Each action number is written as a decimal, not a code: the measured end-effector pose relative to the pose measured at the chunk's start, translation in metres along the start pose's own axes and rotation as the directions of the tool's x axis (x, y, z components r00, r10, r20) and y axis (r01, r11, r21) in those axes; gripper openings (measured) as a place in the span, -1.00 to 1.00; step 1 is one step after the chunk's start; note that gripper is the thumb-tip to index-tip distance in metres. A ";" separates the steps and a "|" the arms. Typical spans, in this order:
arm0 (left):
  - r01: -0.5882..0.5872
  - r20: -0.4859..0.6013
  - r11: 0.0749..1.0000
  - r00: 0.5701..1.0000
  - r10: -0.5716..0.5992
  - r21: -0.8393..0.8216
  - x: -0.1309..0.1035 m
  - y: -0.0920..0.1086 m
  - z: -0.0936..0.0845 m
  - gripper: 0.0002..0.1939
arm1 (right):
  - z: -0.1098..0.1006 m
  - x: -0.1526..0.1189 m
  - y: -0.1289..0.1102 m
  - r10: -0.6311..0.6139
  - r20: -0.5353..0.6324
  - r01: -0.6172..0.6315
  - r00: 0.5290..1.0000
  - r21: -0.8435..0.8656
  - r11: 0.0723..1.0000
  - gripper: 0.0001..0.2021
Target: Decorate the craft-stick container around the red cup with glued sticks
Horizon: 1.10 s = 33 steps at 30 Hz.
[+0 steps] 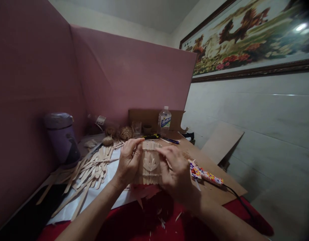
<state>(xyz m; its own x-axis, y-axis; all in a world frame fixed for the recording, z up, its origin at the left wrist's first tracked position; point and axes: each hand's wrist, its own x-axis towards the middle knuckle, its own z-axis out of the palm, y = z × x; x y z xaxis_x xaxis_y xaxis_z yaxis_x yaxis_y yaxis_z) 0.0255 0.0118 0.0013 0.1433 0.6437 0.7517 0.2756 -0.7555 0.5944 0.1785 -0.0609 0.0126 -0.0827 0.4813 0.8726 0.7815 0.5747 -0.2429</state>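
Observation:
Between my two hands is a small craft piece built of wooden sticks (151, 164), held upright over the near edge of the work surface. Its front bears a leaf-like shape of thin wood pieces, with short sticks in bands across the top and bottom. My left hand (129, 159) grips its left side, the thumb and fingers near the upper corner. On the right side, my right hand (176, 164) is closed on the upper edge with its fingertips. The back of the piece is hidden.
Loose craft sticks (94, 170) are heaped at left on a white sheet. A flowered glue gun (207, 175) with a black cord lies at right on a cardboard sheet (219, 190). Behind stand a plastic bottle (165, 122), twine balls (126, 133) and a purple container (63, 140). Wood scraps dot the red cloth (134, 221).

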 end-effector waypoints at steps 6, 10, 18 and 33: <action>0.054 -0.027 0.997 0.998 -0.055 -0.048 0.004 -0.010 -0.003 -0.71 | 0.031 0.006 0.035 0.389 0.036 -0.387 0.920 0.219 0.895 -0.62; 0.053 -0.019 0.997 0.998 -0.054 -0.052 0.003 -0.011 -0.002 -0.71 | 0.051 -0.008 0.046 0.488 0.153 -0.502 0.859 0.439 0.745 -0.39; 0.166 -0.205 0.985 0.967 -0.153 0.047 -0.003 0.002 0.007 -0.67 | 0.053 -0.018 0.036 0.532 0.328 -0.575 0.780 0.712 0.404 -0.27; 0.144 0.076 0.986 0.988 -0.137 -0.083 -0.001 -0.020 0.001 -0.31 | 0.064 -0.012 0.044 0.578 0.165 -0.538 0.799 0.625 0.566 -0.19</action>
<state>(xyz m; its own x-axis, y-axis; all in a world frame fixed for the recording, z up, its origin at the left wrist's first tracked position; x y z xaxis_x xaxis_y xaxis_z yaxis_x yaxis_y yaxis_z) 0.0206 0.0259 -0.0117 0.1759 0.7487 0.6391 0.2129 -0.6628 0.7179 0.1742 0.0005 -0.0352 0.2839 0.8259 0.4872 0.1006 0.4796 -0.8717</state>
